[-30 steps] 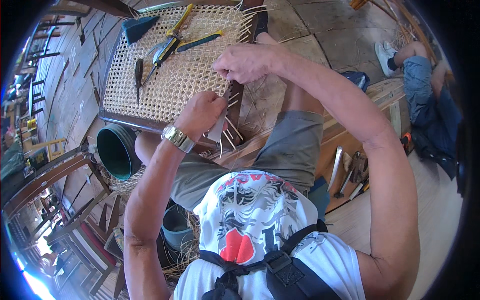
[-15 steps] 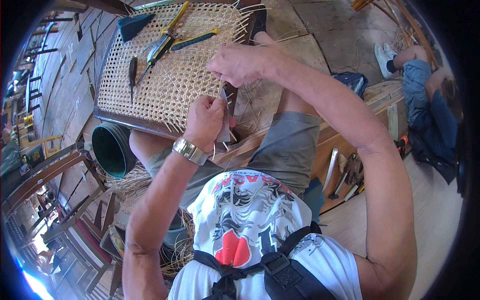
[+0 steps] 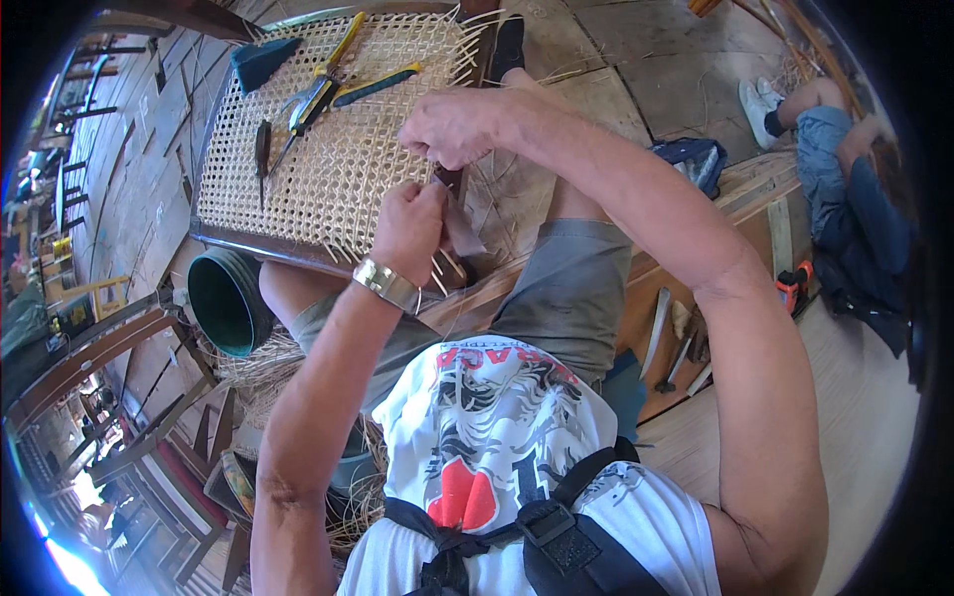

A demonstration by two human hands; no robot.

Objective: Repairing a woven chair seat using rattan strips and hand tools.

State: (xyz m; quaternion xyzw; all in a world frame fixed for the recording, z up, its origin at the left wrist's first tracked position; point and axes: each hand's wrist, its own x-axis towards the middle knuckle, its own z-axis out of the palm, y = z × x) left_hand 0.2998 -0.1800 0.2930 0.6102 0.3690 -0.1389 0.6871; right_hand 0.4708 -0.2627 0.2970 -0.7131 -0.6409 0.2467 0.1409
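A: Looked first over wooden floorboards at the upper right of the frame, with another person's bent leg near the rim. Noticed what at upper centre?

B: Saw a woven cane panel in a dark wooden frame, with loose strand ends poking out along the right edge.

A: Found the left hand where?

B: Found the left hand at the panel's lower right corner, with fingers closed on a thin grey strip. Followed the strip from beside the thumb, slanting toward the lower right of the frame.

A: Made out the right hand too?

B: Located the right hand just above, over the panel's right edge, fingers curled inward. Could not tell whether pinching anything.

A: Spotted other tools?

B: Noted pliers with spread handles on the cane, a dark-handled pointed tool just left, and a blue-green wedge at upper left, all apart from both hands. Glimpsed a green bucket below.
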